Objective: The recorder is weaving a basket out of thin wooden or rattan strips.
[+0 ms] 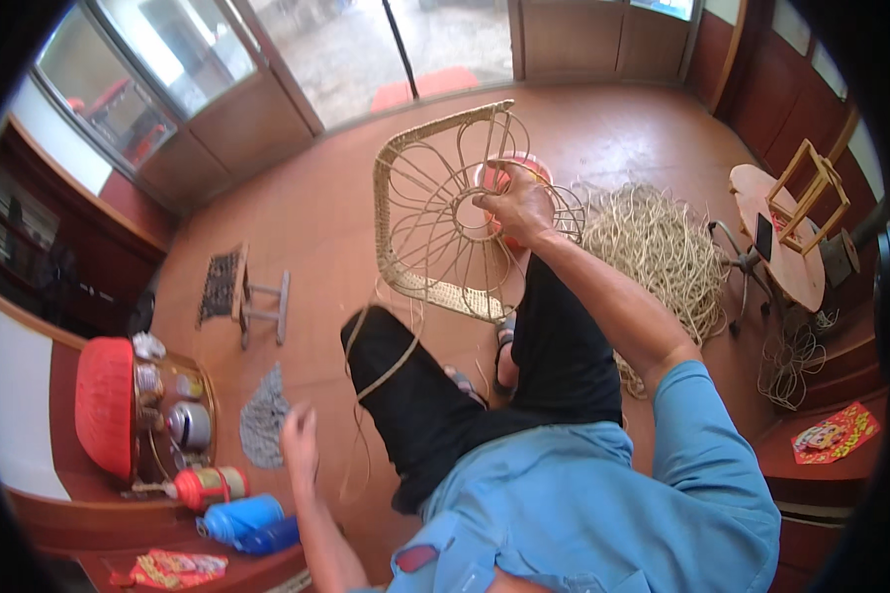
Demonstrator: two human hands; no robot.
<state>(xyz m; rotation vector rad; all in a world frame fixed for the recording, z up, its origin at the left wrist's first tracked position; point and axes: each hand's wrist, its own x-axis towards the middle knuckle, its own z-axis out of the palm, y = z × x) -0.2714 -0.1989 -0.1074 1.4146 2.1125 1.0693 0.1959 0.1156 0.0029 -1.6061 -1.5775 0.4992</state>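
My right hand (521, 206) is stretched forward, its fingers gripping a half-woven rattan frame (382, 212) near the small ring at its middle. Thin rattan spokes fan out in loops from that ring to a braided, roughly U-shaped rim. From the rim's near corner a loose rattan strand (394, 368) curls across my left knee and trails lower. Well out to the left, apart from the frame, my left hand (300, 440) is raised with its fingers curled in; whatever they may hold is too small to make out. Behind the frame, partly covered by my right hand, stands a red bucket (524, 163).
A big heap of rattan strands (653, 252) lies right of my legs. Left stand a small bench (229, 289) and a grey cloth (263, 420) on the floor. A wheeled wooden-topped stand (776, 237) is at right; flasks (242, 519) line the left side.
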